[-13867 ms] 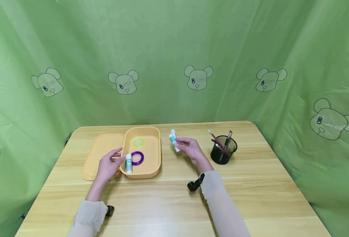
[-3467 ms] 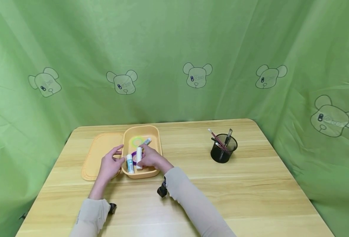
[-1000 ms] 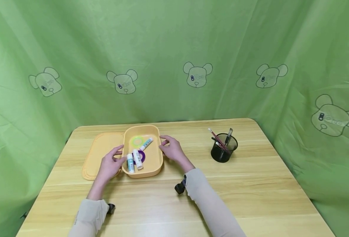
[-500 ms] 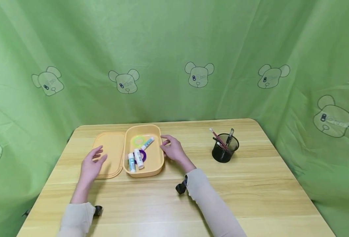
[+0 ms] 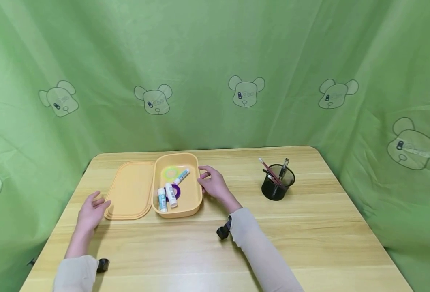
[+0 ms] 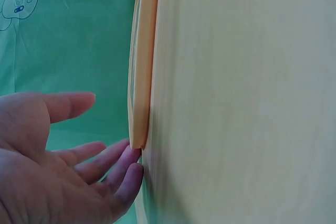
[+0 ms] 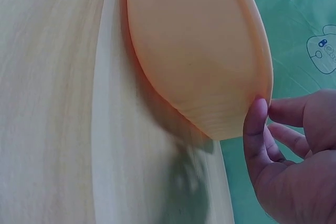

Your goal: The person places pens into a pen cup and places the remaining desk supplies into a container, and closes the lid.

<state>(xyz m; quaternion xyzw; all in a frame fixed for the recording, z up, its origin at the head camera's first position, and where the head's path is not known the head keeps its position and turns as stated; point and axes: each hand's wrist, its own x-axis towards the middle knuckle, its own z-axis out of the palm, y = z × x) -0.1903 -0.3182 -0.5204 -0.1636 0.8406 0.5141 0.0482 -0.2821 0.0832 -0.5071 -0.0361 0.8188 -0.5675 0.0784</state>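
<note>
In the head view, a pale orange box (image 5: 180,213) holds several glue sticks: a blue-and-white one (image 5: 162,200), a white one (image 5: 170,195) and a slimmer one (image 5: 181,177). Beside them are a purple ring (image 5: 178,192) and a yellow-green ring (image 5: 170,173), like tape rolls. Its flat orange lid (image 5: 131,190) lies left of the box. My left hand (image 5: 92,213) is at the lid's left edge, thumb apart, fingertips by the lid's end in the left wrist view. My right hand (image 5: 215,185) touches the box's right side near the rim, fingers loosely bent.
Toward the right of the wooden table (image 5: 309,235) stands a black mesh cup (image 5: 273,191) with pencils and pens. A green curtain (image 5: 207,52) with printed bear heads hangs behind and at both sides.
Across the earlier frames, my right hand put two glue sticks into the box, then moved to its right side. My left hand has left the box and moved left over the lid to its far-left edge.
</note>
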